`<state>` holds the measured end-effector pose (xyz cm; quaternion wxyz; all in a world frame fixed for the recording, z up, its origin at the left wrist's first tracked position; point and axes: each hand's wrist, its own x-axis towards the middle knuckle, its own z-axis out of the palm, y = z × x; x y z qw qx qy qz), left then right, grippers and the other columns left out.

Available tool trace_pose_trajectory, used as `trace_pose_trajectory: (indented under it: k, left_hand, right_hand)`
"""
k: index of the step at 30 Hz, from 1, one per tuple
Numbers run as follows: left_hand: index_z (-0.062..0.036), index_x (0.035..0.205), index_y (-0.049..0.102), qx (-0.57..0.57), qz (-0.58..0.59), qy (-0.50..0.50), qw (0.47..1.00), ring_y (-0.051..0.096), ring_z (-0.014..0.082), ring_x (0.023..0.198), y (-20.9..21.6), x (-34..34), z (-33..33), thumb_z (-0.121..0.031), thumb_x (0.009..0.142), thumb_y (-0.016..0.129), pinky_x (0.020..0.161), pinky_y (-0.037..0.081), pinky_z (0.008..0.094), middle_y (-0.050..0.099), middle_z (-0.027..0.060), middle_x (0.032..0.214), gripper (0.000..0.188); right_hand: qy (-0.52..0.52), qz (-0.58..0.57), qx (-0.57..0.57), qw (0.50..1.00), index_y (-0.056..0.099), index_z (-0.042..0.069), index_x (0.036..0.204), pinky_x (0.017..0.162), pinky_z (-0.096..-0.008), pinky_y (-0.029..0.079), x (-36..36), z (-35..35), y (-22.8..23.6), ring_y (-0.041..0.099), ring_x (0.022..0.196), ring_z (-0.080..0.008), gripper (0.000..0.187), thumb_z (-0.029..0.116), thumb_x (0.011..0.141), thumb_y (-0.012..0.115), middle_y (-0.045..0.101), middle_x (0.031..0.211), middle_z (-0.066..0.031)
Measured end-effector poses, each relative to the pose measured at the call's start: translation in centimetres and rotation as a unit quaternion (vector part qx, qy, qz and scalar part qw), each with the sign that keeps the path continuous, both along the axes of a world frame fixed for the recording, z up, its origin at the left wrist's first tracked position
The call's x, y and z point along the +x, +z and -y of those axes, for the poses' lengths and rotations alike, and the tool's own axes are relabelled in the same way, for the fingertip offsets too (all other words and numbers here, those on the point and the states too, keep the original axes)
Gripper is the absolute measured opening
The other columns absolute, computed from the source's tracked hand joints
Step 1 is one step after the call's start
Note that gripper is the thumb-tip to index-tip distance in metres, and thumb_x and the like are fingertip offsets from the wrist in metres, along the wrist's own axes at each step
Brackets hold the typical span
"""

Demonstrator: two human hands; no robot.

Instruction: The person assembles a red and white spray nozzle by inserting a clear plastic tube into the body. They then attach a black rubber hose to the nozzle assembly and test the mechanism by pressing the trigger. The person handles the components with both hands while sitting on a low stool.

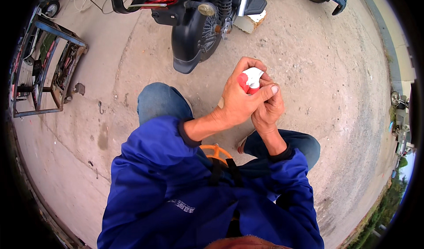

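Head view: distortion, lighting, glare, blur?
Head view: strong fisheye, edging strip curving near the right rim, black corners. Head view: diffuse daylight, shadows on the ground soft and faint. Head view: the red-and-white object has a very bright white part, little detail. Head view: left hand and right hand show no obvious motion blur.

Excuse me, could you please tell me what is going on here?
Someone in a blue jacket is handling a small red-and-white item. The left grip holds it, while the right grip is close beside it, its exact hold unclear. A black scooter stands just ahead, its rear end toward the person; neither grip touches it.
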<state>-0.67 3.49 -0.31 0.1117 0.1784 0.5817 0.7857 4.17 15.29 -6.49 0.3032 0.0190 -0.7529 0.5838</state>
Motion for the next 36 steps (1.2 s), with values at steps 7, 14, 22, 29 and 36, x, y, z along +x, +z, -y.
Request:
trace_pose_trajectory:
  k: [7,14,22,29,36]
  left_hand:
    - [-0.0038,0.109,0.057,0.010,0.040,0.039,0.998,0.060,0.0067,0.087,0.5,-0.1,-0.3,-0.012,0.094,0.078,0.073,0.050,0.0240,0.064,0.0019,0.096,0.027]
    - [-0.0015,0.128,0.057,0.121,0.176,-0.116,0.970,0.066,0.0190,0.109,-0.1,-2.3,0.6,-0.036,0.106,0.055,0.094,0.052,0.0359,0.069,0.0148,0.120,0.041]
    - [0.0039,0.143,0.050,0.269,0.377,-0.244,0.852,0.055,0.0312,0.129,-0.4,-4.5,2.0,-0.045,0.106,0.035,0.109,0.041,0.0433,0.058,0.0206,0.141,0.063]
    - [0.0025,0.134,0.057,0.237,0.408,-0.220,0.854,0.055,0.0250,0.091,-0.2,-4.1,1.3,-0.048,0.104,0.033,0.084,0.042,0.0397,0.066,0.0143,0.121,0.064]
    - [0.0035,0.134,0.058,0.216,0.422,-0.209,0.855,0.055,0.0253,0.091,-1.2,-4.1,0.6,-0.050,0.104,0.032,0.081,0.040,0.0380,0.067,0.0136,0.116,0.067]
  right_hand:
    - [0.001,-0.026,0.053,0.998,0.061,-0.004,0.116,0.076,-0.0286,0.056,0.5,0.8,1.0,0.068,0.089,-0.0156,0.022,0.001,0.097,0.071,0.071,0.102,-0.0115]
    - [0.044,0.051,-0.109,0.992,0.060,-0.004,0.122,0.082,-0.0306,0.059,-0.2,-0.2,2.5,0.071,0.095,-0.0169,0.029,-0.002,0.096,0.071,0.071,0.109,-0.0130]
    - [0.071,0.098,-0.137,0.983,0.063,-0.006,0.121,0.077,-0.0286,0.058,-0.5,-0.8,4.5,0.072,0.085,-0.0152,0.024,0.004,0.100,0.068,0.075,0.101,-0.0120]
    - [0.077,0.169,-0.224,0.957,0.066,-0.007,0.115,0.067,-0.0252,0.056,-0.6,-1.0,5.8,0.068,0.077,-0.0102,0.023,0.009,0.099,0.069,0.075,0.096,-0.0108]
    - [0.059,0.192,-0.233,0.951,0.068,-0.008,0.112,0.066,-0.0257,0.056,-0.4,-1.3,5.9,0.068,0.075,-0.0101,0.022,0.010,0.099,0.068,0.073,0.089,-0.0096]
